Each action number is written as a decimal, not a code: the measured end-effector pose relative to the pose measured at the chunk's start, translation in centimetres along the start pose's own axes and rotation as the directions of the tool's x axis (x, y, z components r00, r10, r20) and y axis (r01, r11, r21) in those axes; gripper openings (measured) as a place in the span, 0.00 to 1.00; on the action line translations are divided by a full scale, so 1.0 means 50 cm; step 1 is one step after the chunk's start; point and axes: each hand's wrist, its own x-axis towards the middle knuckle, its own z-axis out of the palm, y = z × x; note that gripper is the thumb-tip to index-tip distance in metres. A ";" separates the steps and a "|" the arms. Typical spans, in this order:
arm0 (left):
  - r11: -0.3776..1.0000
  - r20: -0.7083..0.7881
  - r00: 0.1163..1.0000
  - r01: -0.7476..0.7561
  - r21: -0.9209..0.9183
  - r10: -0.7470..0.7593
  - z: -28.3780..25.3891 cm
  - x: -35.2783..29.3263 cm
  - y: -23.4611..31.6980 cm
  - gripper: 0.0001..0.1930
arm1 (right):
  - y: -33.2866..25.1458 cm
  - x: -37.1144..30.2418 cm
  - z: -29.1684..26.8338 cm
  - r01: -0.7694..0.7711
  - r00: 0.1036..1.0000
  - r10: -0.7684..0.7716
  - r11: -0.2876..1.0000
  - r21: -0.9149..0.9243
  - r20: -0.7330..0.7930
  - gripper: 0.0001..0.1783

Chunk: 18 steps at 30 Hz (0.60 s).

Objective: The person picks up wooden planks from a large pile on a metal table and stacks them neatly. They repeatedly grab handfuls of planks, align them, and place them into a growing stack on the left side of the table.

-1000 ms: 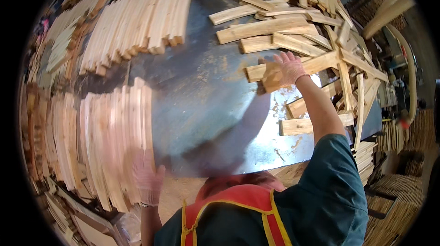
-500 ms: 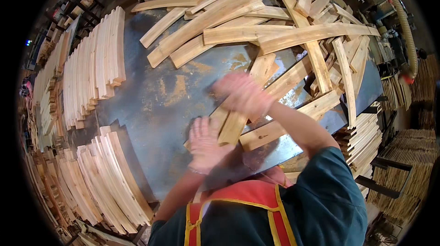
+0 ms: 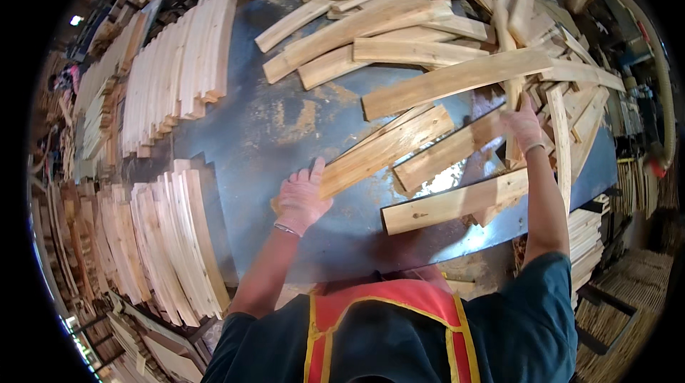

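The knotty board (image 3: 389, 151) lay aslant on the dark bench (image 3: 246, 176), its lower-left end under your left hand (image 3: 303, 201), a narrower strip (image 3: 389, 128) showing along its far edge. Judged by look: stiff, light to moderate in weight, hardly fragile, dry-faced, yet apt to slide on the smooth metal; best taken across its width near an end, or at mid-length for balance. Your left grip was partly spread, gloved fingers laid over the wood; its underside was hidden, so I could not tell whether it clasped or only pressed. Your right hand (image 3: 523, 126) reached to the loose pile, at the upper-right end of another board (image 3: 449, 149), beside an upright slat (image 3: 514, 90); fingers were partly bent, but whether that grip held anything, I could not tell.
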 end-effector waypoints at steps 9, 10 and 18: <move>-0.031 0.120 0.975 0.128 -0.991 0.188 0.134 -0.268 -0.250 0.44 | -0.043 -0.623 0.423 -0.430 0.801 -0.040 0.655 0.621 0.597 0.21; -0.149 0.196 0.959 0.228 -0.962 0.203 0.165 -0.300 -0.275 0.43 | -0.042 -0.729 0.477 -0.411 0.741 -0.032 0.769 0.490 0.671 0.26; -0.628 0.038 0.995 0.088 -0.773 0.093 0.392 -0.463 -0.405 0.35 | -0.246 -0.908 0.645 0.115 -0.057 -0.235 0.964 0.241 0.970 0.57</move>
